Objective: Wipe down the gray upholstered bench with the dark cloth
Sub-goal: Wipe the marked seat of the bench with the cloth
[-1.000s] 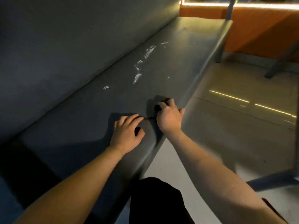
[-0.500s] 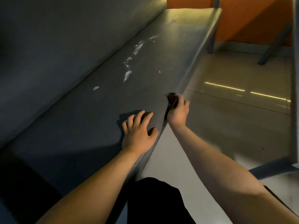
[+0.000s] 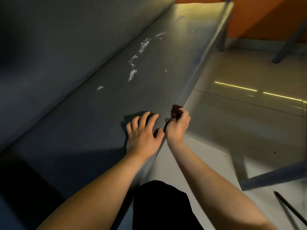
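Lifting clear of the gray upholstered bench (image 3: pixel 93 123), the right hand (image 3: pixel 178 126) now holds the small dark bunched cloth (image 3: pixel 176 111) pinched in closed fingers just off the seat's front edge, where a second ago it pressed on the seat. The left hand (image 3: pixel 143 135) rests on the seat, fingers spread. White smears (image 3: pixel 137 58) farther along remain unwiped, so the job looks barely started.

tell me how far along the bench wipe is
Done: the near seat around the left hand shows no marks. In hand: the right hand grips the bunched cloth at the bench front edge. Left: the white smears further along, plus a small one near the backrest, are unwiped.
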Motion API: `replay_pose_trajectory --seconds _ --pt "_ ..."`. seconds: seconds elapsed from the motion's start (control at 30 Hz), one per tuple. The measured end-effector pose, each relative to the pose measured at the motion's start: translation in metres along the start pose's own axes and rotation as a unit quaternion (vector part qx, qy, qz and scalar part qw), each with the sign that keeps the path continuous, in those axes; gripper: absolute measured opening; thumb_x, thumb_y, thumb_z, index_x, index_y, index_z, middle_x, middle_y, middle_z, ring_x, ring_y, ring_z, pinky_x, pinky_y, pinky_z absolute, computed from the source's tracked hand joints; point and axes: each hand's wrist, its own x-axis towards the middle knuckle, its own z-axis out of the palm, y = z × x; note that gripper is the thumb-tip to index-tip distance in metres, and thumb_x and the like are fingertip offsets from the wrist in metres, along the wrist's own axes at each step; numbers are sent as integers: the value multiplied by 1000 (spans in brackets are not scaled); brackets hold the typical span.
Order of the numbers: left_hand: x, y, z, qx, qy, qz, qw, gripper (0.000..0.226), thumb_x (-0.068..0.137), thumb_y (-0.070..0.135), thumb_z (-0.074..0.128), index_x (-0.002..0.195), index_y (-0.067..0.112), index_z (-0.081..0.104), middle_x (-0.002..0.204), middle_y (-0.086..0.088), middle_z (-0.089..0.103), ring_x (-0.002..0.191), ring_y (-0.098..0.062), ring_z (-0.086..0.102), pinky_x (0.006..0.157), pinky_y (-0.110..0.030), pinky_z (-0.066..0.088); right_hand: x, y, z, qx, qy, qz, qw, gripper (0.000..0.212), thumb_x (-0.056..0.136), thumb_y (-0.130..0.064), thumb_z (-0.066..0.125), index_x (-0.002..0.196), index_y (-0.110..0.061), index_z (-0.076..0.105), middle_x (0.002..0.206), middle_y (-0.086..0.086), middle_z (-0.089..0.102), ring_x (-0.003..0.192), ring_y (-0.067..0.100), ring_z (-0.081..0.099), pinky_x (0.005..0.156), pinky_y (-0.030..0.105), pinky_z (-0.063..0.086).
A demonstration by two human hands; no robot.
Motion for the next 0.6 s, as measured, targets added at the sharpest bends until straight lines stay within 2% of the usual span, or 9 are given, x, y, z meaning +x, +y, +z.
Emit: replay_pose_trajectory --seconds 0.07,0.13,0.23,0.33,0.4,0.47,0.6 --pt "0 0 0 6 -12 2 1000 58 94 55 39 150 41 31 161 8 26 142 -22 20 116 -46 16 31 -6 6 18 25 84 996 45 84 7 42 124 -9 55 118 2 51 115 33 52 106 45 40" --pt "1 -1 0 8 -20 2 1000 59 94 58 38 150 42 29 161 8 25 143 -22 18 116 -48 17 51 -12 7 73 41 176 981 36 94 -3 44 125 -18 54 115 -5 53 110 26 57 106 43 45" --pt "1 -1 0 13 -19 0 1000 59 94 59 38 150 43 29 161 8 25 143 -22 18 116 -48 17 48 -9 6 100 -20 228 968 18 104 -30 48 119 -38 51 115 -5 65 106 23 65 96 47 56" --pt "2 0 1 13 -12 0 1000 59 93 59 38 149 42 31 160 8 27 142 -23 20 116 -48 18 16 -1 5 162 -53 280 945 18 94 -37 50 110 -46 51 114 1 68 107 28 67 89 44 56" --pt "2 1 1 15 -6 -2 1000 60 93 59 39 149 41 32 160 8 28 142 -23 22 116 -48 19 -6 6 2 169 -50 285 942 29 84 -29 44 94 -55 52 111 6 69 106 35 68 83 44 56" --pt "2 1 2 17 -4 -1 1000 60 93 59 39 149 41 32 160 8 29 142 -23 22 116 -48 19 -20 6 -3 166 -61 269 947 43 87 -20 42 82 -61 53 109 6 69 104 33 68 89 47 57" --pt "1 -2 2 5 -8 2 1000 58 94 58 39 149 42 32 160 9 27 143 -22 20 117 -48 18 24 -3 3 160 -35 228 960 29 97 -21 42 101 -46 56 117 -1 68 109 23 64 105 50 50"
